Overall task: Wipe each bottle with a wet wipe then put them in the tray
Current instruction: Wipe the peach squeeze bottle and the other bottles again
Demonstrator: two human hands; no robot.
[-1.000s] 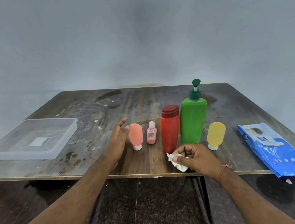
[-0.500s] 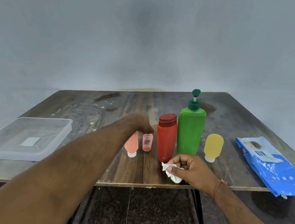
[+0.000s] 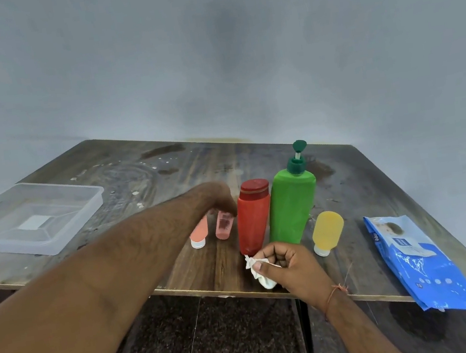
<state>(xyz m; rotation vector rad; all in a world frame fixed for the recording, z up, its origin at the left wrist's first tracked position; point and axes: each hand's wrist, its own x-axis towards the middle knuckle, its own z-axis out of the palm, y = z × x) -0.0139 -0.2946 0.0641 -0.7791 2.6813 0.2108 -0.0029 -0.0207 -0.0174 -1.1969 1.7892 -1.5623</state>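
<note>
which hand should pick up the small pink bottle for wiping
Left, most likely. The left hand is already down over the small pink bottle, hiding its top, while the right hand pinches the wet wipe near the table's front edge, ready to wipe.

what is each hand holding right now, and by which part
The right hand pinches a crumpled wet wipe between thumb and fingers at its middle. The left hand reaches over the small pink bottle; whether it grips the top cannot be told.
</note>
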